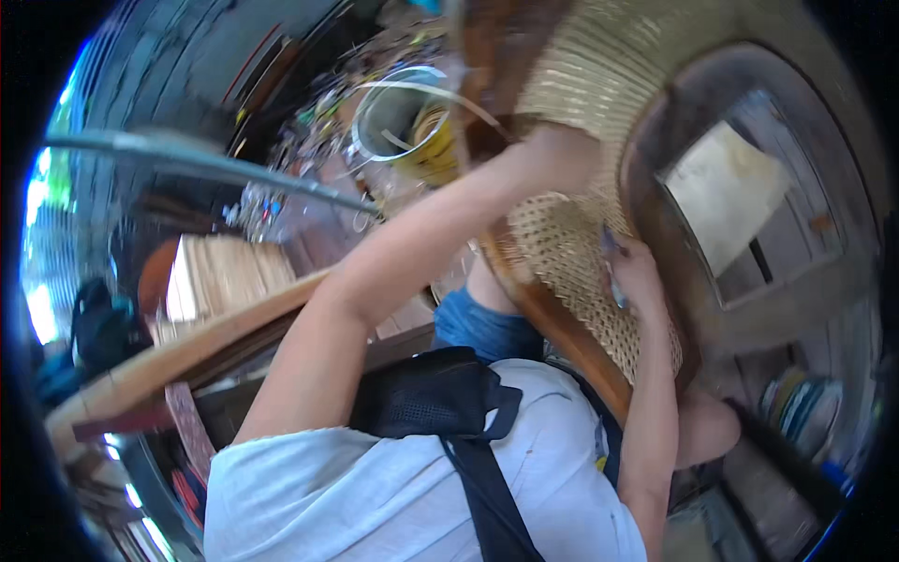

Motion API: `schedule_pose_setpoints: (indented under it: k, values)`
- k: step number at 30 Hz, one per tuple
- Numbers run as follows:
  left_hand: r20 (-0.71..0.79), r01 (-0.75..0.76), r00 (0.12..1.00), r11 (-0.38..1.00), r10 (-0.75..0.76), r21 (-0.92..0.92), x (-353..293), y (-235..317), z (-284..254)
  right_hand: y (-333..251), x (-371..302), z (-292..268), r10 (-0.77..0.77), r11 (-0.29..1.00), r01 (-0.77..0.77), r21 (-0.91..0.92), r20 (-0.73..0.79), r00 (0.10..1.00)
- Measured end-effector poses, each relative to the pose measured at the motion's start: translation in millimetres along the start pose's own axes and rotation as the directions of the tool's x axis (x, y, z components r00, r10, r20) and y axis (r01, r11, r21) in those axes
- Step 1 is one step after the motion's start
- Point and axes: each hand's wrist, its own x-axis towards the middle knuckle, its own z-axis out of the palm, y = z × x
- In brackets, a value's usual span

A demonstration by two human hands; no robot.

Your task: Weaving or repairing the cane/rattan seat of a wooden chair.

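Observation:
A wooden furniture frame [524, 281] with a woven cane panel [562, 244] leans across my lap. The lower weave has open holes; toward the top, pale strands [590, 75] run side by side. My left hand [562, 159] is over the upper part of the panel, its fingers smeared by motion. A long pale cane strand [431, 87] arcs leftward from near that hand. My right hand [635, 276] is closed at the panel's right side around a slim bluish-purple tool [613, 245], whose kind I cannot make out.
A yellow bucket [435, 159] stands at the upper left among scattered scraps [318, 136]. A bluish pole [225, 164] and a bamboo rail [197, 347] cross the left side. Pale stacked material [225, 276] sits behind the rail. An oval wooden frame [646, 140] is at the right.

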Motion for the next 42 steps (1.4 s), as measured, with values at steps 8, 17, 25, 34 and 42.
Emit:
schedule_pose_setpoints:
  k: [8, 17, 25, 34, 42]
  values:
    - [0.061, -0.032, 0.998, 0.999, 0.033, -0.016, 7, 1, -12, 0, 10, 32, -0.379, 0.903, 0.278, -0.329, -0.300, 0.875]
    - [0.065, -0.035, 0.998, 0.992, 0.028, 0.118, 0, -3, -43, -38, 8, 28, -0.192, 0.936, 0.121, -0.331, -0.190, 0.963]
    - [0.128, -0.107, 0.988, 0.980, 0.086, 0.166, 4, -8, -21, -51, 25, 29, -0.169, 0.903, 0.091, -0.420, -0.154, 0.974]
    - [0.235, -0.079, 0.972, 0.969, 0.023, 0.233, 6, -5, -23, -50, 15, 39, -0.177, 0.935, 0.100, -0.342, -0.203, 0.963]
    - [0.235, -0.106, 0.971, 0.952, 0.038, 0.286, 12, 0, -16, -42, 29, 33, -0.233, 0.909, 0.142, -0.392, -0.194, 0.953]
